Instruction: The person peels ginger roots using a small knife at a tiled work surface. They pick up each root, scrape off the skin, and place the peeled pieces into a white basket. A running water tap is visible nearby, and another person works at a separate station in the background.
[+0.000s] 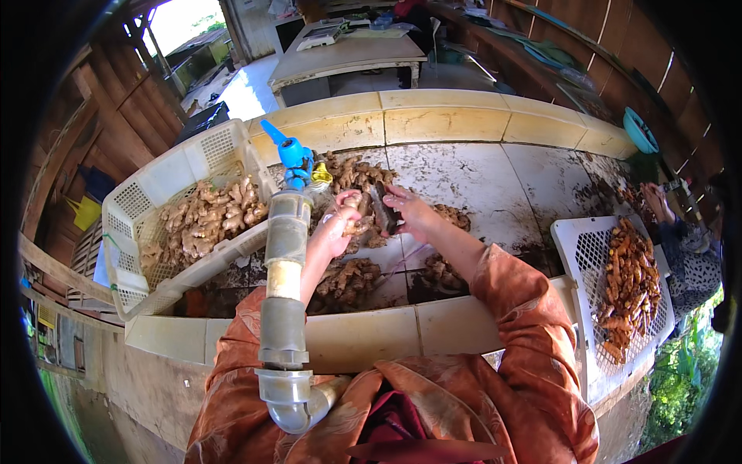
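Note:
My left hand [333, 231] grips a piece of ginger root [358, 225] above a tiled basin [458, 174]. In my right hand [413, 213] is a dark brown block that looks like a scrubbing brush [382, 207], held upright close beside the ginger. Muddy ginger lies on the tiles: one heap [362, 173] beyond my hands, another [348, 278] nearer my body. A smaller ginger clump [443, 269] sits under my right forearm. To the left, a white plastic crate [130, 203] holds paler, cleaner-looking ginger [211, 214].
A grey water pipe [284, 232] with a blue-handled tap [293, 153] rises close by my left forearm. At the right, a white crate [571, 249] bears orange-brown rhizomes [632, 290]. Another person's hand [658, 203] is beyond it. The basin has a raised tiled rim [446, 119].

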